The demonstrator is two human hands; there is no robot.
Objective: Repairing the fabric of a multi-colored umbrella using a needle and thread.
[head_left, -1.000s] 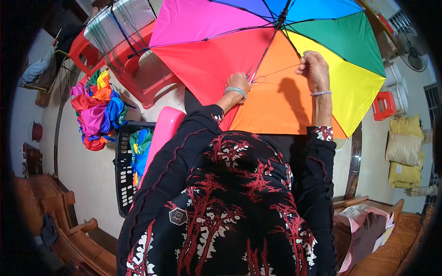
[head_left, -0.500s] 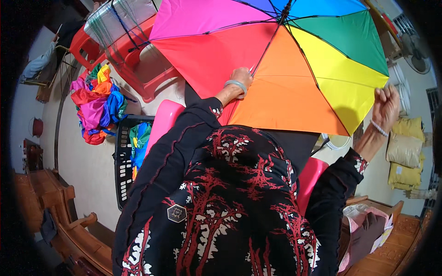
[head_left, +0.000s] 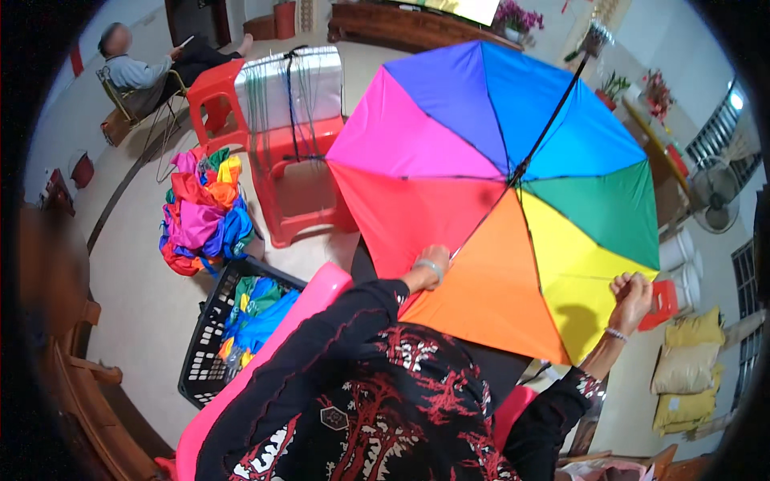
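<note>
An open rainbow umbrella [head_left: 489, 240] lies spread before me, its inner side, black ribs and shaft facing me. My left hand [head_left: 433, 264] is closed on the rib and cloth where the red and orange panels meet. At the right, beside the yellow panel's outer edge, my right hand [head_left: 632, 301] is closed in a pinch. A faint thin thread [head_left: 589, 277] runs from its fingertips across the yellow panel. Whether a needle is in those fingers is too small to tell.
Left of me stand a black crate [head_left: 210, 341] of colourful folded cloth and a heap of rainbow umbrellas [head_left: 200, 216]. Red plastic stools [head_left: 281, 196] bear a silvery box [head_left: 301, 88] draped with threads. Someone sits far left [head_left: 136, 76]. Yellow sacks [head_left: 682, 373] lie at right.
The view has tilted up, so the whole umbrella and the room's far side now show. My left hand keeps its hold on the rib. My right hand stays pinched near the yellow panel.
</note>
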